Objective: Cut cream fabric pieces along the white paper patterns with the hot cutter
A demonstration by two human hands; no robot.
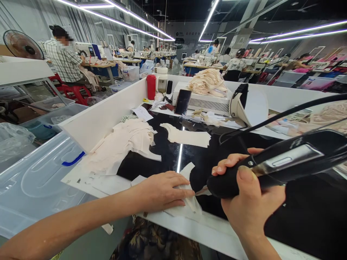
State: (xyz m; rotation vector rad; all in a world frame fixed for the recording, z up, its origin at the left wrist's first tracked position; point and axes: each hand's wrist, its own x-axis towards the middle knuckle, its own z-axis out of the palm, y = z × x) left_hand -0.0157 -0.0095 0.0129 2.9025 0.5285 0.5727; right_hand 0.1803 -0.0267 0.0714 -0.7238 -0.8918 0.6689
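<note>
Right at the near edge of the glossy black worktop (168, 151), the left hand (162, 191) lies flat with its fingers stretched out, pressing down a small cream fabric piece (189, 204) rather than clasping it. The right hand (249, 202) is clenched around a black hand tool (284, 162), and the tool's rounded nose sits just beside the left fingertips and the fabric piece. A silver plate on the tool bears an oval mark, too blurred to read, and a black cable (271, 119) arcs away from the tool to the far right. Paper slips (142, 112) at the far side carry marks too small to make out. To the left lies a heap of cream cut pieces (127, 144), with one more cream panel (187, 136) farther back. Along the far white wall stand a red flask (151, 86), a dark phone (183, 102) leaning on a white vented box (208, 103), and a pile of cream fabric (208, 81) on top of that box. Near left, outside the bench wall, is a clear plastic lid (40, 177) with a blue handle. The room is a long workshop under bright strip lights (208, 18), with a fan (23, 45) and a seated person in a checked shirt (63, 59) at far left.
</note>
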